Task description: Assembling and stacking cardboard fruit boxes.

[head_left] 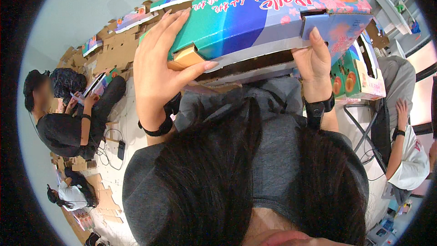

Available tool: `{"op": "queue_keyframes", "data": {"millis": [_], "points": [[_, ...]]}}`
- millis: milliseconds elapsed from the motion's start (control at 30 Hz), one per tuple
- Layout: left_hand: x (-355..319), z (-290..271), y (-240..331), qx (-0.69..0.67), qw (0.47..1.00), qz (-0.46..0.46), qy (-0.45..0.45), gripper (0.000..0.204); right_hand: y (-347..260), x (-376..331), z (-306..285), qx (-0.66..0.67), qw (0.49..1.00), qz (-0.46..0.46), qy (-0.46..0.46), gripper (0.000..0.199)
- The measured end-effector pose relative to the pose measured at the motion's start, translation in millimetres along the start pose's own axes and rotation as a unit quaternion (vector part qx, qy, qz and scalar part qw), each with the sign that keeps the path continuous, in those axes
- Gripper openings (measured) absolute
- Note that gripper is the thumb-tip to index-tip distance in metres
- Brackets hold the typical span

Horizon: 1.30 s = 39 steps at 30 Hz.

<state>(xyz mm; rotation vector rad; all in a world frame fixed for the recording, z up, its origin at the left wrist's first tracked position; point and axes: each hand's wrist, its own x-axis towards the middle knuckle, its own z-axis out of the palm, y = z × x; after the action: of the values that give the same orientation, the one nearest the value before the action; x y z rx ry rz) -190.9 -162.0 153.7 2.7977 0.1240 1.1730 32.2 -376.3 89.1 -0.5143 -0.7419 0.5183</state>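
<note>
A long cardboard fruit box (241, 32), printed in green, blue and pink with peach pictures, is held up in front of me, its near side partly open onto a dark inside. My left hand (159, 57) grips its left end, fingers over the printed face and thumb along the lower edge by a bare brown flap. Toward the right end, my right hand (316, 59) holds the near edge with the thumb raised against it, beside a cut-out tab. The fingers of my right hand are mostly hidden by the box. Black bands circle both wrists.
Another printed fruit box (357, 75) stands at the right by a folding stool frame (362, 123). Flattened cardboard (120, 52) lies along the far left wall. One person (63, 127) sits at the left, another (412, 150) at the right. Cables and a power strip (120, 149) lie on the floor.
</note>
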Motion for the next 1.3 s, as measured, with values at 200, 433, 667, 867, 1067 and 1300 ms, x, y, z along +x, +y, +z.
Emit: {"op": "queue_keyframes", "data": {"millis": [200, 433, 667, 867, 1067, 1300], "points": [[-1.2, 2.4, 3.4, 0.01, 1.0, -0.003, 0.014, 0.083, 11.5, 2.8, 8.0, 0.09, 0.994, 0.059, -0.005, 0.044], [4.6, 9.2, 14.9, 0.024, 0.999, -0.024, 0.033, 0.081, 2.3, -30.0, 55.9, 0.027, 0.963, 0.266, 0.03, 0.039], [-5.6, 4.3, 51.6, 0.109, 0.992, -0.054, 0.046, 0.084, 0.5, -21.4, 71.9, 0.055, 0.966, 0.252, -0.003, 0.033], [-11.0, -1.9, 64.6, 0.137, 0.987, -0.08, 0.038, 0.087, 8.3, -8.2, 88.3, 0.105, 0.967, 0.225, -0.055, 0.044], [-15.3, 2.1, 76.1, 0.153, 0.985, -0.076, -0.01, 0.094, 9.1, 3.5, 97.7, 0.016, 0.957, 0.277, 0.084, 0.049], [-18.6, 0.9, 75.5, 0.106, 0.992, -0.069, -0.005, 0.098, 16.9, -2.1, 98.7, -0.021, 0.971, 0.213, 0.109, 0.045]]}}
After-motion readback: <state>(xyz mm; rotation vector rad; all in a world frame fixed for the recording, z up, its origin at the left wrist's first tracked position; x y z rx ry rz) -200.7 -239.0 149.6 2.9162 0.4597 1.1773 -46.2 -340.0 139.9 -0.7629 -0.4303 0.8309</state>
